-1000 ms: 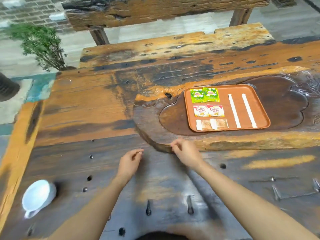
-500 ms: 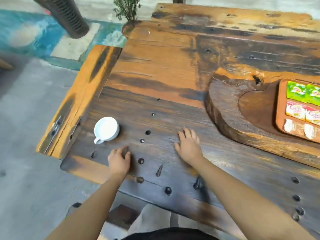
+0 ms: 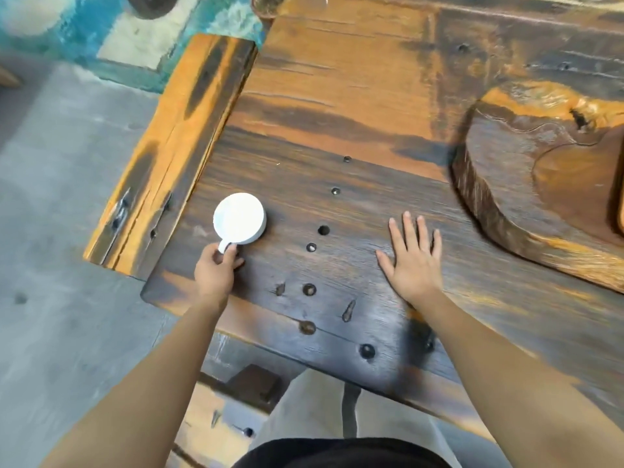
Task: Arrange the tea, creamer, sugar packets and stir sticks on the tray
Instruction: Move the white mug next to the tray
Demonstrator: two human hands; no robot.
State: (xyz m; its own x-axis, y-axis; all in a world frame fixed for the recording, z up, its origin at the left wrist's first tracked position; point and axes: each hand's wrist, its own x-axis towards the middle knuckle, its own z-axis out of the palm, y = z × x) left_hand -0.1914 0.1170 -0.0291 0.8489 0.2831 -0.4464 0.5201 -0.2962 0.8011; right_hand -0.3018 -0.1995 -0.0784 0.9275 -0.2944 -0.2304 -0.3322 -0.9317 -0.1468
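The left hand point(image 3: 216, 273) is pinched on the small handle of a white cup point(image 3: 240, 217), which stands upright on the dark wooden table point(image 3: 354, 197) near its left corner; the cup's body lies at about one o'clock from that hand, and the handle points back toward the person at about seven o'clock from the cup's centre. The right hand point(image 3: 413, 261) lies flat on the table, palm down, fingers spread and pointing to twelve o'clock, holding nothing. The two hands are well apart, the cup at about ten o'clock from the right hand. The left arm reaches forward nearly straight, wrist low, while the right forearm angles in from five o'clock. The carved wooden slab point(image 3: 506, 184) sits at about two o'clock from the right hand. The tray and its packets are not clearly in view here, so presumably any carry toward them would run rightward, past the resting right hand.
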